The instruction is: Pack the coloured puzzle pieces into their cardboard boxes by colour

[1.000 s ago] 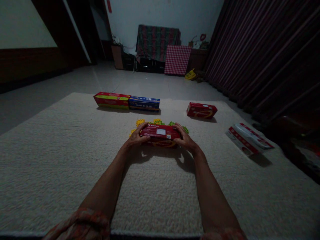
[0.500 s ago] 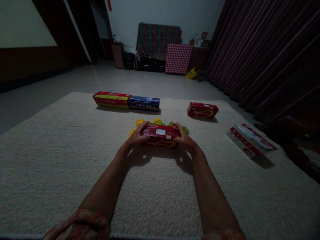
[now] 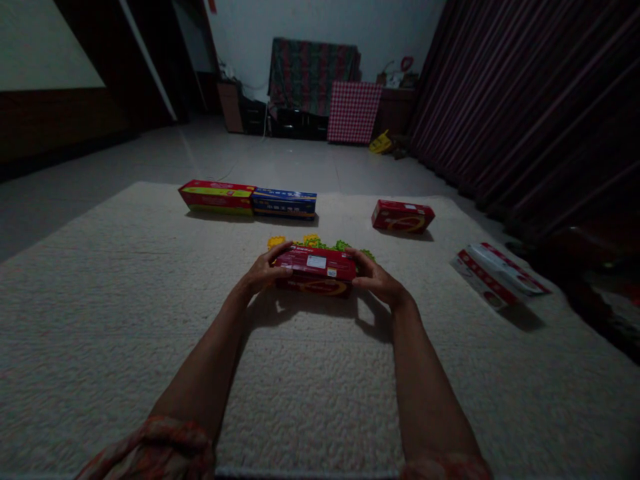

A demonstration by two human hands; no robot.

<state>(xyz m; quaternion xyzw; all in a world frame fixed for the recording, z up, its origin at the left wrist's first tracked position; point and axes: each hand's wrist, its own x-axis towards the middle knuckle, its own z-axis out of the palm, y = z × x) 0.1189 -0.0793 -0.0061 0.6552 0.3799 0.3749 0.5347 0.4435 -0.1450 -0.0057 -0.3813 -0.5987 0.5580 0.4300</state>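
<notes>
The red box (image 3: 316,270) sits between both hands, low over the rug (resting or just lifted, I cannot tell). The left hand (image 3: 260,273) curls round its left end and the right hand (image 3: 381,281) round its right end, fingers over the top. It looks like thin cardboard: probably light, stiff but crushable, best gripped by the short ends. Just beyond the hands lie yellow and green pieces (image 3: 310,241), and farther off a blue box (image 3: 284,203). The cream rug (image 3: 125,320) looks nubbly. The room is dim, with a striped curtain (image 3: 525,100) to the right.

Long red box (image 3: 315,270), white label on top (lengthwise, level), on cream rug (image 3: 100,300)
</notes>
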